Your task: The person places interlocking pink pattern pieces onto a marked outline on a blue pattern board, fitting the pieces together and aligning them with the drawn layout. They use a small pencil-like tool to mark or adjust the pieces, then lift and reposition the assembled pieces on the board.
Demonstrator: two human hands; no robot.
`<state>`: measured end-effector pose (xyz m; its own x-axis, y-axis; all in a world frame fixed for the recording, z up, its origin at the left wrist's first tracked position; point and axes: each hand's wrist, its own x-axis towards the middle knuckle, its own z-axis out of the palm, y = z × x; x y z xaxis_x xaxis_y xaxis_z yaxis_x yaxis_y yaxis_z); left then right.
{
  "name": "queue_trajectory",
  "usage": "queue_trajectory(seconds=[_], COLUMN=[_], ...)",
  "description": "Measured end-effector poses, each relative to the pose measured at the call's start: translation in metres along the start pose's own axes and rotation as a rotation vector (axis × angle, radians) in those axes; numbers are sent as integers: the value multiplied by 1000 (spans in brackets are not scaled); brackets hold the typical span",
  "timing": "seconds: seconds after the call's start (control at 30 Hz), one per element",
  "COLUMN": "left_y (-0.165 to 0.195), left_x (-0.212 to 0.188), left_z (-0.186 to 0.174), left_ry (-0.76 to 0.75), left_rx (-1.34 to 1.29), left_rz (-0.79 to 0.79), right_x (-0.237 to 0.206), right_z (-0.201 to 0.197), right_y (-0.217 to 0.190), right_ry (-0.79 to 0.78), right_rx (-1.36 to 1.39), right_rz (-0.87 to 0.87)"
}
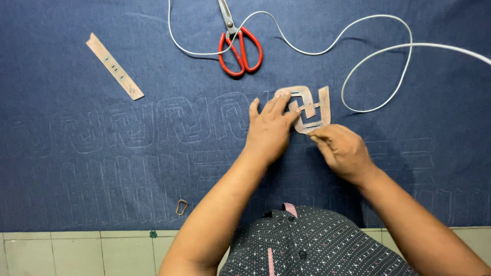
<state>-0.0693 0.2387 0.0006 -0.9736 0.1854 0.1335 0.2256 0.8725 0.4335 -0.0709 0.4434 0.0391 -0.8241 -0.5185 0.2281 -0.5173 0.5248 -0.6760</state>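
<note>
While my left hand (268, 128) presses flat the cardboard template (307, 108) on the blue cloth (76, 168) | right hand (341, 149) pinched at its 6 o'clock edge, what it pinches hidden | template looks thin, stiff, light; hold by edges | scissors (240, 46) at 11 o'clock.

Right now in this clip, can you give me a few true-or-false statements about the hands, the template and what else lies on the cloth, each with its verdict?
1. The left hand presses flat on the cardboard template. True.
2. The right hand holds the scissors. False: the scissors lie untouched above the hands; the right hand is at the template's lower edge, fingers pinched together.
3. The cloth is dark blue with faint chalk outlines. True.
4. The scissors have blue handles. False: they are red.
5. A white cord loops across the cloth. True.
6. The cardboard strip lies under the right hand. False: it lies far left, apart.
</note>
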Motion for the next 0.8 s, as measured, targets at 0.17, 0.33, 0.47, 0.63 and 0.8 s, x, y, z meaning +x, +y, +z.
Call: queue_trajectory(seconds=[0.17, 0.33, 0.47, 0.63, 0.8], left_y=[-13, -14, -15, -14, -3], left_x=[1, 3, 1, 0, -2], left_z=[-6, -12, -11, -5, -4], left_ry=[-34, -80, -44, -49, 13], left_rx=[-93, -210, -188, -64, -62], left_rz=[-26, -95, -63, -26, -6], right_x=[5, 27, 41, 19, 0], right_z=[1, 19, 24, 9, -12], right_y=[0, -2, 0, -6, 0], right_ry=[-2, 33, 73, -14, 69], right_rx=[-92, -29, -29, -81, -112], right_rz=[-42, -93, -133, -18, 154])
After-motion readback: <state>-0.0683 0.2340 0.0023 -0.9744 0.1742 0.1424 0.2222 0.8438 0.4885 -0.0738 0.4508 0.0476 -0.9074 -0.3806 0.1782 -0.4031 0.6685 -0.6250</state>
